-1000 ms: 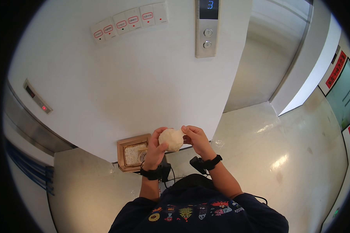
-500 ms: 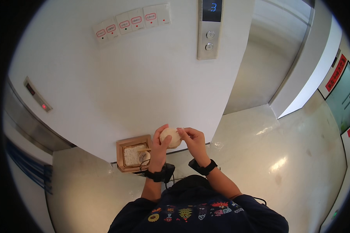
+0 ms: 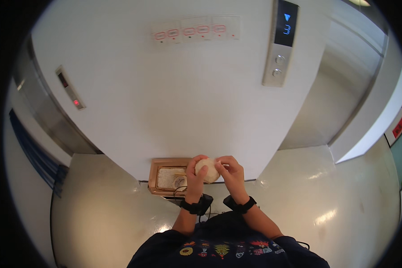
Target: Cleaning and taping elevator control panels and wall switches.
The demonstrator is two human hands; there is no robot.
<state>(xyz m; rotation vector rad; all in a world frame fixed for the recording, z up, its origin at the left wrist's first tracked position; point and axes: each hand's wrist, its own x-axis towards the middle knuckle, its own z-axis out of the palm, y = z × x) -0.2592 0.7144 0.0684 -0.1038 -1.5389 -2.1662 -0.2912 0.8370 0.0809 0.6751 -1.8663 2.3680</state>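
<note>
Out in front of my body, both hands are on a round, pale cream disc [image 3: 207, 171]; its exact kind I cannot make out. My left hand [image 3: 195, 176] grips its left side, thumb across the face and fingers round the back. The thumb and fingers of my right hand [image 3: 231, 173] are pinched together at the upper right edge of the disc. Just left of my left hand is a copper-brown bin [image 3: 153, 177] with a tray of whitish grit [image 3: 167, 177] in its top. A small round thing with a printed middle [image 3: 180, 182] lies on the tray, partly hidden by my wrist.
The bin stands against a white wall [image 3: 201, 111]. A lift panel with two round buttons [image 3: 278, 66] and a row of switches [image 3: 196, 32] are on it. Metal lift doors [image 3: 317, 102] stand right. Blue bars [image 3: 35, 147] lean at far left.
My view has swung, so the wall fittings, bin and hands sit further right in the picture. A blue arrow now shows on the lift display. Both hands keep hold of the disc.
</note>
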